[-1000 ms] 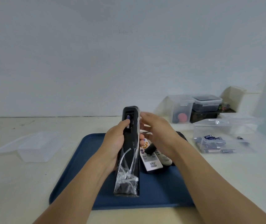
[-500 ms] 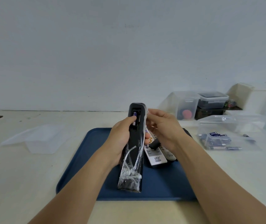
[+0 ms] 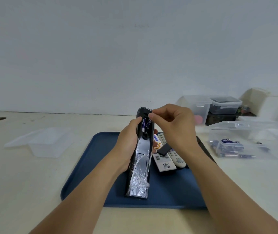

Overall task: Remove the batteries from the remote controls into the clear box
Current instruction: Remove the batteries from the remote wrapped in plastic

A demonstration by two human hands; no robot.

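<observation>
The left hand (image 3: pixel 129 142) holds a long black remote (image 3: pixel 140 159) standing up on its end on the blue tray (image 3: pixel 87 166). The fingers wrap round the remote's middle and the thumb rests by the open battery slot near the top. Clear plastic wrap (image 3: pixel 140 174) clings to the lower half of the remote.

Two batteries (image 3: pixel 145 125) sit in the slot. One lies flat. The other is tipped up, and the right hand (image 3: pixel 173 125) pinches its top end between thumb and finger. So this battery is in the right grip, just above the left thumb.

Two white remotes (image 3: pixel 166 159) lie on the tray beside the black one, with a small black lid (image 3: pixel 164 148) on top of them.

The clear box (image 3: pixel 241 141) stands near the right edge of the desk (image 3: pixel 16 183), well apart from the hands, with batteries already inside. An open container (image 3: pixel 47 144) lies near the left edge. More boxes (image 3: pixel 219 107) stand at the back right corner.
</observation>
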